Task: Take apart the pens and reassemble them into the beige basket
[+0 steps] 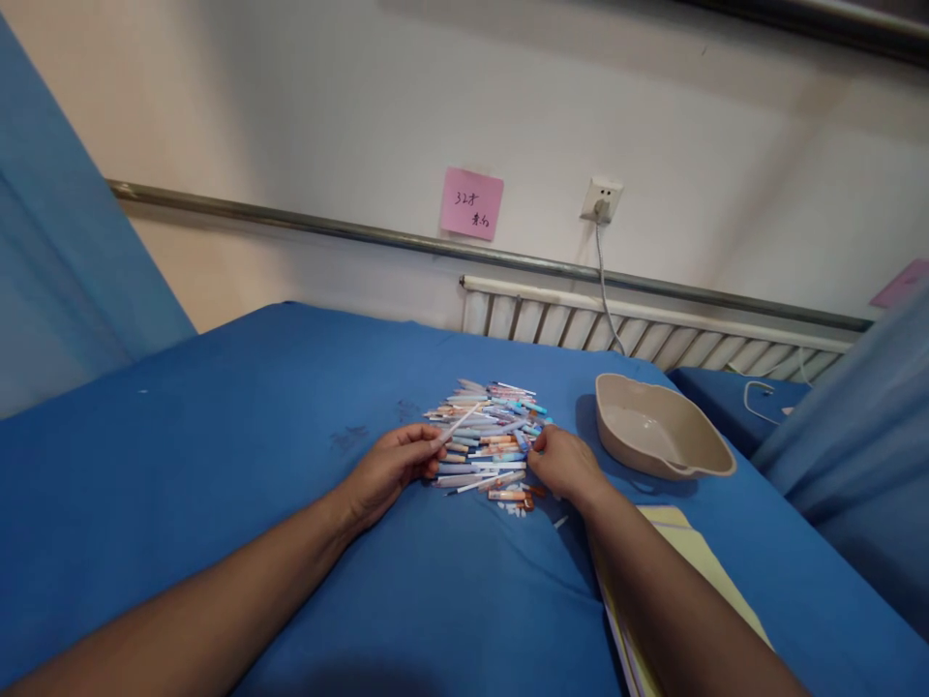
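A heap of several thin pens (488,436) in blue, orange and white lies on the blue table cover (218,426). My left hand (388,469) sits at the heap's left edge with its fingers pinched on one white pen (459,424) that points up and to the right. At the heap's right edge my right hand (562,465) rests with its fingers curled into the pens; what they grip is hidden.
A beige shallow bowl (657,426) stands to the right of the heap. A yellow pad (689,561) lies under my right forearm. Behind the table are a radiator (653,329), a wall socket with a cable (601,201) and a pink note (471,203).
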The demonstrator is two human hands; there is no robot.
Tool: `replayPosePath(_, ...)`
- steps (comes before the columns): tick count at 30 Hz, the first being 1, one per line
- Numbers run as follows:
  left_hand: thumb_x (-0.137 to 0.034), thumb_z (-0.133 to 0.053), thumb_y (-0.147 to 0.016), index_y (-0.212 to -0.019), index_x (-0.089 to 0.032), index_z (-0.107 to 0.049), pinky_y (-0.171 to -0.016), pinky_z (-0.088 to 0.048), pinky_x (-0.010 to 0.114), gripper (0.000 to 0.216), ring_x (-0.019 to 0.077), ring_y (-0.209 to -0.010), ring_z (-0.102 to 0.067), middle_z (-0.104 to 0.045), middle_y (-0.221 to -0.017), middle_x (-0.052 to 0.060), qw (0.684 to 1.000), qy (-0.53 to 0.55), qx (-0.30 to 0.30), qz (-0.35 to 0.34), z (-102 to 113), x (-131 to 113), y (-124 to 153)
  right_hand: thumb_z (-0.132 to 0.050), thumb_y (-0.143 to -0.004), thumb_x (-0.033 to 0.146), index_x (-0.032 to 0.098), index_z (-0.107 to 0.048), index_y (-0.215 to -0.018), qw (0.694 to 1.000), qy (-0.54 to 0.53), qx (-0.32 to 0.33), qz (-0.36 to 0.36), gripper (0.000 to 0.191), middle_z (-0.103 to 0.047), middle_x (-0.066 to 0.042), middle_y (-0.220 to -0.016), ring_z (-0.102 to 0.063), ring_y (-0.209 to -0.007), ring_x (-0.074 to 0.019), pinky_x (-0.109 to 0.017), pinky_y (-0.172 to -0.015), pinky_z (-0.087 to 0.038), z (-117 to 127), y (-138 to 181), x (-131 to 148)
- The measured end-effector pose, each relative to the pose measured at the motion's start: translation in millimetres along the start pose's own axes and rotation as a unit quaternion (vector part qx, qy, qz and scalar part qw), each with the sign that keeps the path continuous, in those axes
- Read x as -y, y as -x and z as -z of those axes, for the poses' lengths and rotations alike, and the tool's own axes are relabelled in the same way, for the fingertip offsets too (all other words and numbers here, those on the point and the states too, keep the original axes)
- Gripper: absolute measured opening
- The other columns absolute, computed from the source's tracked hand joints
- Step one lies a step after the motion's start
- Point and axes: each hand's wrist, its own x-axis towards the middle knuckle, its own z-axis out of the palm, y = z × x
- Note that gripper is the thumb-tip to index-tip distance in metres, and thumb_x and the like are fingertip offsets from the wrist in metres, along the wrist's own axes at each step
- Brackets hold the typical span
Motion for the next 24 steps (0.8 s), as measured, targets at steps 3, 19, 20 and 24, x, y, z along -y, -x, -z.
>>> replayPosePath(3, -0.027, -0.067, -0.073, -0.079, -0.014, -0.06, -0.054, -0.04, 0.021, 0.017, 0.0081, -0.054, -0.051, -0.059, -0.069, 0.0, 1.0, -0.009, -0.002, 0.003, 0.0, 0.0, 0.2, -0.055, -0.076, 0.029, 0.02, -0.058, -0.078, 0.999, -0.026, -0.022, 0.012, 0.01, -0.067, -0.005, -0.079, -0.061, -0.072, -0.0183, -0.025, -0.056, -0.033, -3.2, -0.7, -0.3)
replayPosePath(19, -0.03, -0.068, -0.072, -0.08, -0.014, -0.062, -0.054, -0.04, 0.021, 0.02, 0.0084, -0.054, -0.05, -0.058, -0.067, -0.001, 0.998, -0.069, -0.001, 0.001, -2.4, -1.1, 0.9, -0.053, -0.081, 0.027, 0.017, -0.055, -0.105, 0.999, 0.013, -0.008, 0.05, 0.026, -0.068, -0.009, -0.09, -0.063, -0.078, -0.0206, -0.026, -0.06, -0.036, -0.2, 1.9, -3.8)
replayPosePath(20, -0.031, -0.068, -0.072, -0.08, -0.014, -0.062, -0.054, -0.04, 0.021, 0.02, 0.0083, -0.053, -0.05, -0.058, -0.067, -0.001, 0.997, -0.074, 0.0, -0.001, -2.7, -1.1, 1.0, -0.053, -0.081, 0.027, 0.018, -0.054, -0.107, 0.998, 0.016, -0.009, 0.054, 0.027, -0.068, -0.009, -0.092, -0.063, -0.079, -0.0209, -0.027, -0.061, -0.036, -0.3, 2.3, -3.9)
replayPosePath(24, -0.031, -0.069, -0.07, -0.08, -0.014, -0.062, -0.053, -0.04, 0.021, 0.021, 0.0088, -0.052, -0.05, -0.059, -0.066, -0.001, 0.996, -0.085, -0.001, -0.005, -3.6, -0.9, 0.9, -0.052, -0.081, 0.025, 0.019, -0.056, -0.106, 0.997, 0.022, -0.004, 0.074, 0.026, -0.068, -0.009, -0.093, -0.063, -0.079, -0.0206, -0.026, -0.063, -0.037, 0.6, 3.8, -3.0)
